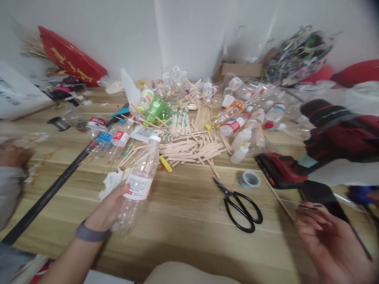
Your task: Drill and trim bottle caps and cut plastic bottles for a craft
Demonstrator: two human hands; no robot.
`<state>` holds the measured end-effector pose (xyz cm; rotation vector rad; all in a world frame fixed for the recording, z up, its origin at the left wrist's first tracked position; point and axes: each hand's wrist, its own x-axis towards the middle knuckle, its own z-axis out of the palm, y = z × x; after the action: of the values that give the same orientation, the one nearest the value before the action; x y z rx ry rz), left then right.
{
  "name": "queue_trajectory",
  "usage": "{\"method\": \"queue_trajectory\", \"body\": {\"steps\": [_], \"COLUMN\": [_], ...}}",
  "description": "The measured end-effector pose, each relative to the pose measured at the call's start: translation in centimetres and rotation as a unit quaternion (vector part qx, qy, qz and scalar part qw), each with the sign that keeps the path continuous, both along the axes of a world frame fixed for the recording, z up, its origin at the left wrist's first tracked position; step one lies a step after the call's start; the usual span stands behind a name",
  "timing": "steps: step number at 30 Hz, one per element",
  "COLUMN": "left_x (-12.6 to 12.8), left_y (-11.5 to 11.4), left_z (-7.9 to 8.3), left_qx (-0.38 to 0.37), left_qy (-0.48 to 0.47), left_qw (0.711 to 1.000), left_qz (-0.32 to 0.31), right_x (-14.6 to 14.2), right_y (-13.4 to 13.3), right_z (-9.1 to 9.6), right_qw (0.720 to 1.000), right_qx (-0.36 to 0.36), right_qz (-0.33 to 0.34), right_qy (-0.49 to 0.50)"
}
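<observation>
Left hand [111,207] gripping clear bottle [139,183] tilted, right hand [328,236] fingers spread

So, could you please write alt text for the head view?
The left hand holds a clear plastic bottle over a wooden table; the right hand is open near black scissors. Behind lie wooden sticks and more bottles.

Wood-grain floor [183,205] under black scissors [241,207], tape roll [249,179], scattered wooden sticks [189,148], clear bottles [251,114].
</observation>
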<state>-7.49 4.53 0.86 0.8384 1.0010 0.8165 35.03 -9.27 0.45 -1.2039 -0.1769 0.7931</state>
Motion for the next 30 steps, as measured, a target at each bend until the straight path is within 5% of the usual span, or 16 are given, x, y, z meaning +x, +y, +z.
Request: {"method": "queue_trajectory", "body": {"steps": [4, 9, 13, 15, 18, 22, 25, 30], "left_x": [-0.4, 0.7, 2.4, 4.0, 7.7, 12.6, 14.3, 14.4], "left_y": [1.6, 3.4, 1.5, -0.9, -4.5, -6.7, -6.5, -5.7], "left_z": [0.3, 2.1, 4.0, 4.6, 4.5, 3.0, 1.9, 0.8], "left_qx": [0.018, 0.109, 0.283, 0.414, 0.500, 0.465, 0.347, 0.244], "left_qy": [0.159, 0.355, 0.540, 0.529, 0.424, 0.312, 0.273, 0.299], "left_qw": [0.986, 0.929, 0.791, 0.739, 0.750, 0.792, 0.851, 0.880], "left_qz": [0.035, -0.008, 0.052, 0.054, -0.086, -0.243, -0.285, -0.276], "right_x": [-2.0, -5.9, -8.1, -8.7, -9.6, -10.8, -11.3, -11.0], "right_y": [0.1, 0.6, 0.9, 0.9, 0.9, 1.0, 1.2, 1.7], "right_z": [0.2, 0.5, 1.3, 1.5, 1.6, 1.7, 1.4, 0.5], "right_qw": [0.996, 0.993, 0.986, 0.978, 0.959, 0.904, 0.876, 0.836], "right_qx": [-0.046, -0.069, -0.059, -0.061, -0.070, -0.075, -0.074, -0.080], "right_qz": [0.024, 0.088, 0.156, 0.193, 0.255, 0.351, 0.370, 0.339], "right_qy": [0.067, 0.033, -0.022, -0.050, -0.098, -0.231, -0.300, -0.424]}}
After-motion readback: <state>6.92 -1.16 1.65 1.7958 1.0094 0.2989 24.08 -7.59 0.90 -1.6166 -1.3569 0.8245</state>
